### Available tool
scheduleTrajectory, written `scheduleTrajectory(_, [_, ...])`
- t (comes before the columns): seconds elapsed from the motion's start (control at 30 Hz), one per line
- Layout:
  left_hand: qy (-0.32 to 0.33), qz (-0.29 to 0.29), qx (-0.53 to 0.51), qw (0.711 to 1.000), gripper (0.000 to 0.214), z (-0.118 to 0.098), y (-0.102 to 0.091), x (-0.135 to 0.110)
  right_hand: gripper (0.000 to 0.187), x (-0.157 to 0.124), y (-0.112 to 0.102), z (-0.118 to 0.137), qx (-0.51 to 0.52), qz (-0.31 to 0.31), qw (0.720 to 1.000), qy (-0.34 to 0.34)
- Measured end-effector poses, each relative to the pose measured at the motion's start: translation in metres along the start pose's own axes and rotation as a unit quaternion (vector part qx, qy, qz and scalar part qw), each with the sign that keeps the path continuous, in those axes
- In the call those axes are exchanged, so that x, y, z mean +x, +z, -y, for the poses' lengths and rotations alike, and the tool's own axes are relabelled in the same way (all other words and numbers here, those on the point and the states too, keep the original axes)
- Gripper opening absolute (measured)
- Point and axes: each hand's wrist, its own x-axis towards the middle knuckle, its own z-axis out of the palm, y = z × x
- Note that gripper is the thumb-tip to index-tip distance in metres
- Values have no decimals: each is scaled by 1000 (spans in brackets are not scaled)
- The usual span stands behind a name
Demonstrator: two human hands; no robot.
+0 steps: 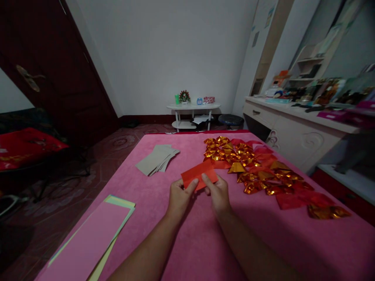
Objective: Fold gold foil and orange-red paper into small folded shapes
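A folded red paper (199,174) is held over the pink tablecloth (187,242), near its middle. My left hand (179,197) pinches the paper's left end, thumb on top. My right hand (217,193) grips its right end with a finger laid along the top. To the right lies a spread of several folded gold-foil and red paper pieces (258,169).
A fanned stack of grey cards (156,159) lies at the far left of the cloth. Pink and pale yellow-green sheets (90,242) lie at the near left edge. A white dresser (295,128) stands to the right, a small white table (191,113) by the far wall, a dark door (58,70) at left.
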Motion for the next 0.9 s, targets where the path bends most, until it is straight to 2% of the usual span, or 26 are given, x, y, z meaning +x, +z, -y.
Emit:
scheduleTrajectory(0.2, [-24, -9, -28, 999, 46, -3, -3, 0, 40, 4, -4, -1, 15, -16, 1000, 4])
scheduleTrajectory(0.4, [3, -15, 7, 1000, 50, -4, -5, -1, 42, 4, -5, 0, 3, -17, 1000, -11])
scheduleTrajectory(0.47, [14, -42, 27, 999, 48, -3, -9, 2, 43, 4, -5, 0, 0, 0, 1000, -20])
scheduleTrajectory(0.57, [36, -118, 37, 992, 46, -1, -18, 10, 40, 4, -6, -1, -19, 24, 999, -32])
scheduleTrajectory(0.7, [64, -184, -21, 981, 37, -1, -27, 19, 27, 3, -5, -2, -25, 37, 999, -7])
scheduleTrajectory(0.77, [58, -179, -74, 979, 34, -2, -26, 20, 30, 1, -3, -1, -11, 34, 999, 19])
scheduleTrajectory(0.9, [16, -104, -150, 983, 37, -4, -13, 13, 30, -2, 1, 2, 20, 51, 997, 58])
